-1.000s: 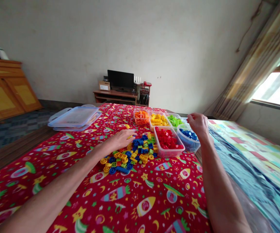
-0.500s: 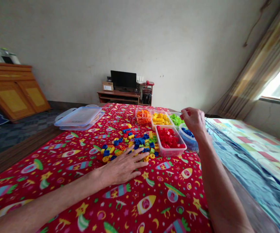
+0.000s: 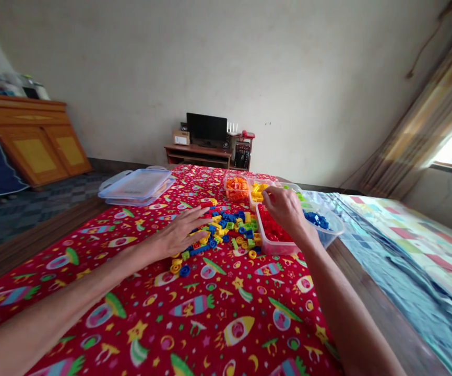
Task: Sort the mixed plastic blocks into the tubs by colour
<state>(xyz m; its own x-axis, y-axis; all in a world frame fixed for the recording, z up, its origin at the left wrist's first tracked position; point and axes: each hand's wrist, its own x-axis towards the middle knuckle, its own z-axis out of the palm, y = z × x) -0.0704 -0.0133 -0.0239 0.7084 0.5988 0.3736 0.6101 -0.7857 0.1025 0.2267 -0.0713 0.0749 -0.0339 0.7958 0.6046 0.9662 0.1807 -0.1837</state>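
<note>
My left hand (image 3: 181, 232) is open, palm down with fingers stretched, at the left side of a loose pile of toy building blocks (image 3: 222, 224) in blue, yellow, green and red. Some of the blocks are hidden beneath it. Above a clear tub of red blocks (image 3: 270, 228) hovers my right hand (image 3: 286, 209), its fingers curled together; whatever they hold is hidden. Behind it are tubs with yellow blocks (image 3: 258, 192) and green blocks (image 3: 300, 197), the green ones partly covered. Blue blocks (image 3: 317, 219) lie in a rounded tub right of my wrist.
A tub of orange blocks (image 3: 237, 188) stands at the back. Stacked clear lids (image 3: 138, 185) lie at the left edge of the red patterned cloth (image 3: 226, 308). To the right is a patchwork-covered surface (image 3: 398, 224); a desk with a monitor (image 3: 206, 128) stands by the wall.
My right hand has moved left and nearer, from over the green and blue tubs to the red one. My left hand has drawn left and slightly back, uncovering blocks along the pile's near edge.
</note>
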